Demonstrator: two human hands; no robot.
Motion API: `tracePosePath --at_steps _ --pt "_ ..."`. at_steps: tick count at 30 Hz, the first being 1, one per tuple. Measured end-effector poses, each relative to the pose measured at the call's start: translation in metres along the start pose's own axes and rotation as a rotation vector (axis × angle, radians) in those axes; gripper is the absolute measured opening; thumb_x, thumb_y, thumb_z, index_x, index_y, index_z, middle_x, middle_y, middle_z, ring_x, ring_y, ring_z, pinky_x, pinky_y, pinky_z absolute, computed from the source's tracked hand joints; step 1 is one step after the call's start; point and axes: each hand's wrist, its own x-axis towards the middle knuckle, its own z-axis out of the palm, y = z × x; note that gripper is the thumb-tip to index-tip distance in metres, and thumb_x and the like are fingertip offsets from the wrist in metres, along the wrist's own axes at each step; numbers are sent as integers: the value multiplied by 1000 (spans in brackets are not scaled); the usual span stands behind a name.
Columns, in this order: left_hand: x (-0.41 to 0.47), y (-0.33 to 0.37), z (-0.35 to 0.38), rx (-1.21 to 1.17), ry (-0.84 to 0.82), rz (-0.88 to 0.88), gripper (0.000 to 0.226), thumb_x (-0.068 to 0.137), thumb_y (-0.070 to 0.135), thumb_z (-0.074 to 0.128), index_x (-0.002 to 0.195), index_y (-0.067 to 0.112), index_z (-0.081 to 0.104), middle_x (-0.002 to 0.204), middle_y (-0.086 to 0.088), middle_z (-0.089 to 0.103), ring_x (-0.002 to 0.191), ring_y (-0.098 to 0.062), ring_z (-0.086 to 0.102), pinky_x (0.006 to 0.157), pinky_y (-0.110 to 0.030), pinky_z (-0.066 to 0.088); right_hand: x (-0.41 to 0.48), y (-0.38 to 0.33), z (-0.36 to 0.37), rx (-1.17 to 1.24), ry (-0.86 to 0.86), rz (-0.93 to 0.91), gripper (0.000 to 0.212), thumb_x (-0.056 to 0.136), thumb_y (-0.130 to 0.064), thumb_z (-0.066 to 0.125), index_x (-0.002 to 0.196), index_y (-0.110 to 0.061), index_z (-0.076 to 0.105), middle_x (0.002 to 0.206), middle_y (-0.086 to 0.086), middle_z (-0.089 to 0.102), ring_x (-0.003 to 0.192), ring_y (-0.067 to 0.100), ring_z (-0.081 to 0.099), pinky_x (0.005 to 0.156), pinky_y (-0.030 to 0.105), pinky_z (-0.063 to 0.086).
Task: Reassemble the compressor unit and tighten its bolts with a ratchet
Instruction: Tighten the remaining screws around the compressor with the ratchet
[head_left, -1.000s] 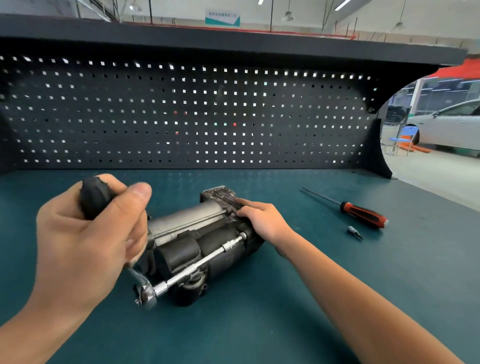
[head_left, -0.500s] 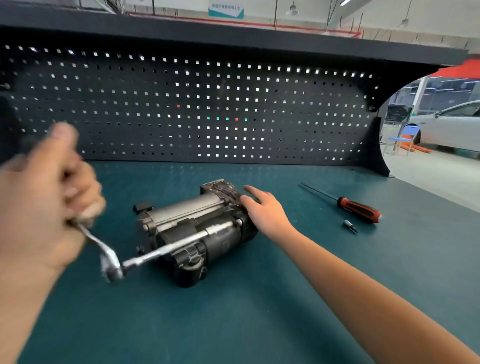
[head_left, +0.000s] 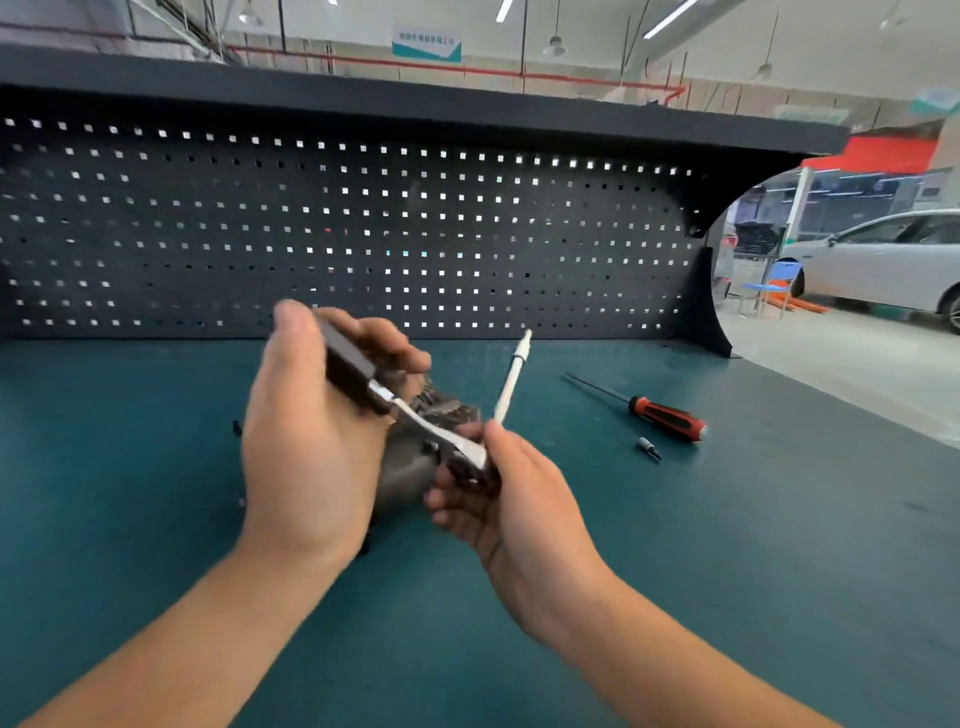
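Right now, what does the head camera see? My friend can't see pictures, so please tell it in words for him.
Two bare hands hold a ratchet above a compressor unit on a teal workbench: the left hand grips its dark handle, the right hand holds the head end, where a long extension bar sticks up. To the right lie a red-handled screwdriver and a small bit.

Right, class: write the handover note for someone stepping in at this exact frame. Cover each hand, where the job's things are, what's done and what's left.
Left hand: closed round the black grip of the ratchet, held up off the bench.
Right hand: fingers at the ratchet head, where the long extension bar points up and away.
Compressor unit: on the green bench, mostly hidden behind both hands; its bolts cannot be seen.
Spare: red-handled screwdriver and a small bit lie to the right, untouched.
Done: cannot tell from here.
Left: put the tool back on a bolt, then check every bolt for tightness.
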Motion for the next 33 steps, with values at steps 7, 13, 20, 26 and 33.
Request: tracePosePath --at_steps 7,13,20,26,33 --pt "36 -16 -78 1330 -537 194 60 71 63 37 114 25 56 124 18 46 118 6 35 107 -33 27 54 -41 -115 -490 386 128 28 94 -18 38 71 -12 52 48 3 43 33 10 32 33 16 22" --pt "44 -39 -172 1147 -307 -266 71 48 94 41 104 51 50 131 9 47 126 -9 39 106 -29 23 83 -45 -177 -957 500 223 30 93 -22 42 73 -5 56 49 5 43 34 14 32 34 14 21" --pt "52 -57 -199 1129 -359 -319 73 43 90 56 109 61 49 115 41 51 111 2 51 94 -31 38 100 -23 -188 -1003 638 -25 46 85 -34 64 123 -10 56 98 12 66 87 29 62 85 33 48" --pt "62 -41 -191 993 -523 -425 79 38 80 71 111 53 56 116 31 56 108 11 52 88 -28 42 77 -37 -171 -772 591 -268 30 84 -15 65 114 -13 64 105 12 64 80 21 66 72 30 54" --pt "42 -18 -156 1173 -525 -421 75 42 47 88 102 65 47 112 24 50 108 1 49 88 -17 35 18 -19 -78 -1082 74 -594 28 79 -19 72 96 -37 60 112 -15 56 97 -6 55 76 12 46"
